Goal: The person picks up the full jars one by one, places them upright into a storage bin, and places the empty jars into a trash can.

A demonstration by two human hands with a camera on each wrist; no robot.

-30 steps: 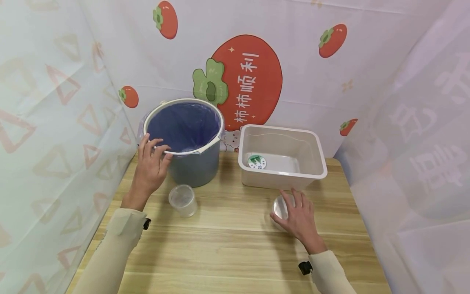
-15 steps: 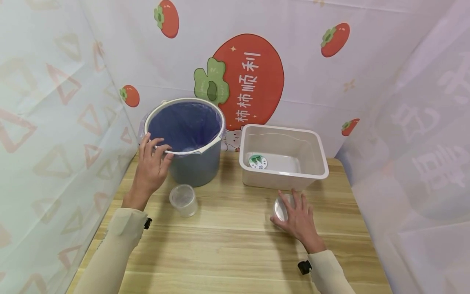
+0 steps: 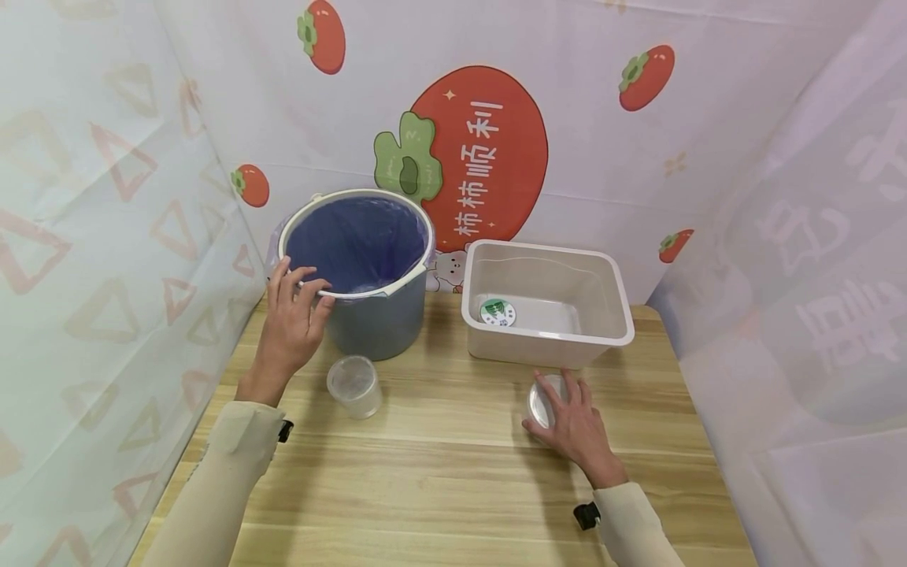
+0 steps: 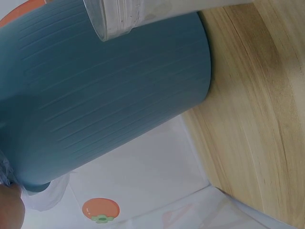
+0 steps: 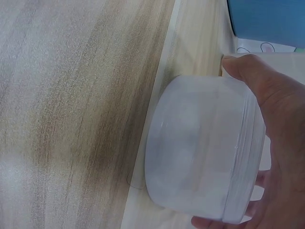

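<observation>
My left hand (image 3: 305,290) holds the white rim of a blue bucket (image 3: 375,324) lined with a thin bag, fingers over the rim and thumb against the side. The left wrist view shows the bucket's ribbed wall (image 4: 105,95) close up. My right hand (image 3: 558,409) lies over a small clear plastic container (image 3: 540,400) on the table. In the right wrist view my thumb and fingers (image 5: 281,143) curl round the container (image 5: 200,157). A second clear cup (image 3: 354,386) stands open near the bucket, by my left wrist.
A beige plastic bin (image 3: 546,340) with a round sticker (image 3: 497,312) on its floor stands just behind my right hand. The wooden table (image 3: 439,472) is enclosed by printed cloth walls at the back and on both sides.
</observation>
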